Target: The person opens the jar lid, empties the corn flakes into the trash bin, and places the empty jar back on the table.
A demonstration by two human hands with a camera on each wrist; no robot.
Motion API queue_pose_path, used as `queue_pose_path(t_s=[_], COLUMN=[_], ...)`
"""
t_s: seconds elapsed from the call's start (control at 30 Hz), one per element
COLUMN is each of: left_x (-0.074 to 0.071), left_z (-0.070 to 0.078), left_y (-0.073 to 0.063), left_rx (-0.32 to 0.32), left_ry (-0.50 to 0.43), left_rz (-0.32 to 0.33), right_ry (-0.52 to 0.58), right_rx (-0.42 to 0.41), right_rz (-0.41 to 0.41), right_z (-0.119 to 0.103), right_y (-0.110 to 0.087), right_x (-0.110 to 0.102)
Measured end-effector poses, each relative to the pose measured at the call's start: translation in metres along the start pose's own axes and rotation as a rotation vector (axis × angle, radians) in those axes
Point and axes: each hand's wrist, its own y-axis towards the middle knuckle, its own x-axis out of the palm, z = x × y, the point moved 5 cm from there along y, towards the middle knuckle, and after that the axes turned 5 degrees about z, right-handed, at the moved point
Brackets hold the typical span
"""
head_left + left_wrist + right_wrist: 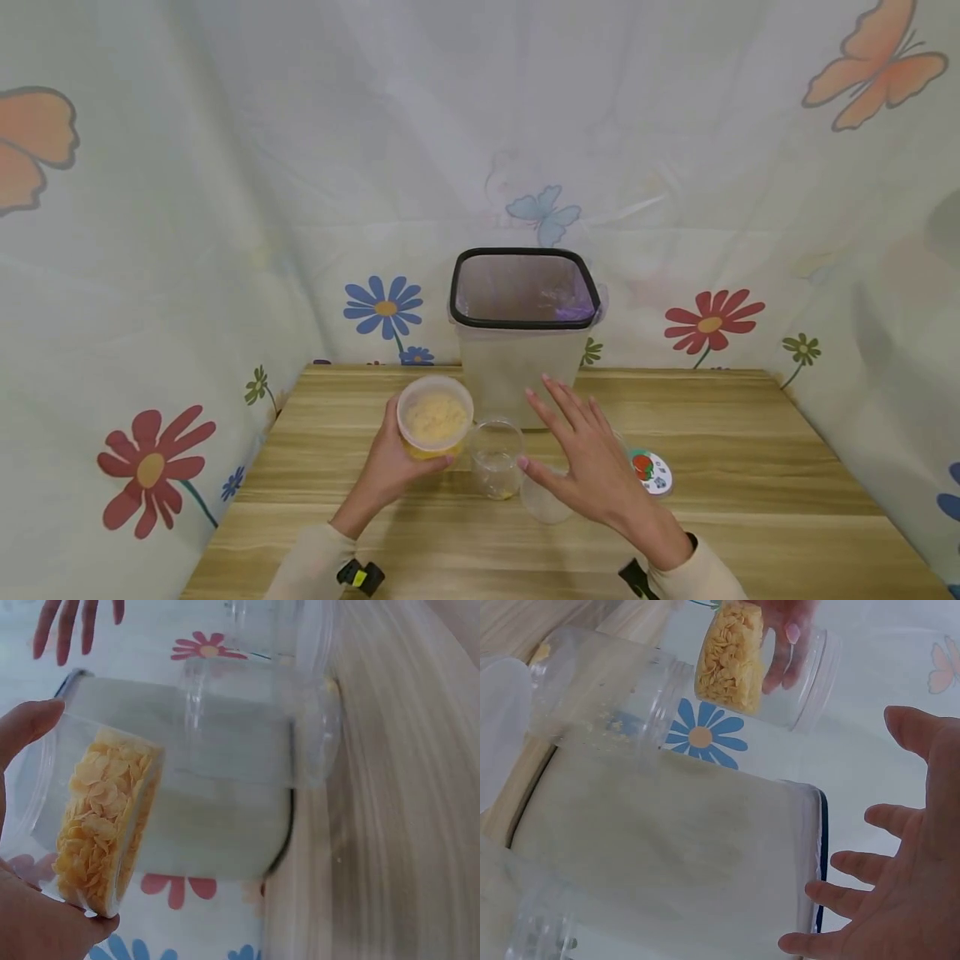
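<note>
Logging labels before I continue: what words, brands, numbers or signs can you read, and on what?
No word, brand or number is readable.
White disc with a red tomato-like picture: marks beside the picture, too small to read.
Jar of yellow flakes, bin: no lettering visible.

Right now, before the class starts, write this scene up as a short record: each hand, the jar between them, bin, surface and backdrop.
Left hand: grips a clear jar partly filled with yellow flakes
Right hand: holds nothing, fingers extended
Jar between hands: clear, with a few crumbs inside
Bin: behind that jar, black rim
Surface: wood-grain table
Backdrop: flowers and butterflies
</note>
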Motion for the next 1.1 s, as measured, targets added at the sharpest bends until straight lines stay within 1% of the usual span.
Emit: queue_pose_path(t_s=[0.1,0.2,0.47,0.6,0.7,0.9,1.0,1.1], left_x=[0.004,0.009,0.023,0.032,0.039,0.051,0.057,0.062], left_z=[0.010,0.018,0.032,0.039,0.043,0.055,0.060,0.065], left_y=[-0.001,-0.001,-0.005,-0.007,-0.008,-0.009,-0.010,-0.011], left_rx=[0.048,0.079,0.118,0.157,0.215,0.361,0.443,0.525], left_ry=[0.003,-0.010,-0.035,-0.023,0.027,0.119,0.178,0.241], left_rz=[0.017,0.021,0.027,0.037,0.057,0.098,0.137,0.180], right_ry=[0.003,0.003,0.013,0.006,0.005,0.013,0.025,0.043], right_rx=[-0.010,-0.013,-0.011,-0.020,-0.031,-0.080,-0.093,-0.087], right_rz=[0.011,0.019,0.022,0.030,0.039,0.085,0.089,0.082], right_z=[-0.004,-0.006,-0.010,-0.012,-0.014,-0.018,-0.021,-0.023], right_y=[0.003,0.006,0.011,0.013,0.014,0.017,0.019,0.020], right_x=[-0.003,-0.006,-0.011,-0.012,-0.013,-0.012,-0.009,-0.007])
